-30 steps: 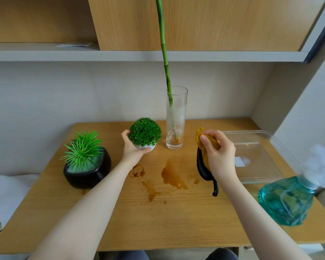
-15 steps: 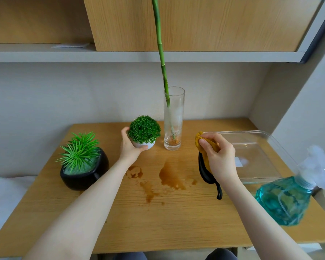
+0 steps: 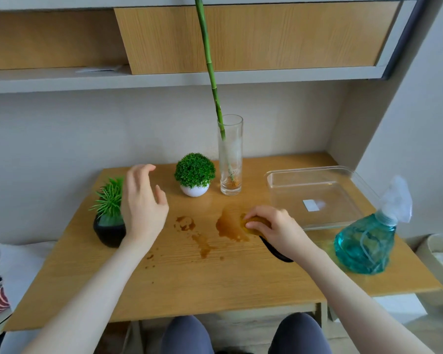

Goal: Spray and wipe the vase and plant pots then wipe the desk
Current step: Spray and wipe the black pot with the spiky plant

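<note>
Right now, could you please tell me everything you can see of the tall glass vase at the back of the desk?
The glass vase is a tall, clear, straight-sided cylinder standing upright near the back of the wooden desk. A long green stalk leans out of it up and to the left, past the shelf above. Brownish roots or residue sit at its bottom, and the walls look cloudy. The small white pot stands just left of it, apart. Neither hand touches it.

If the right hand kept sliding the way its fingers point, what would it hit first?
The right hand, pressing the yellow cloth, points left across the wooden desk. It would probably cross the brown spill first; nothing solid seems near.
</note>
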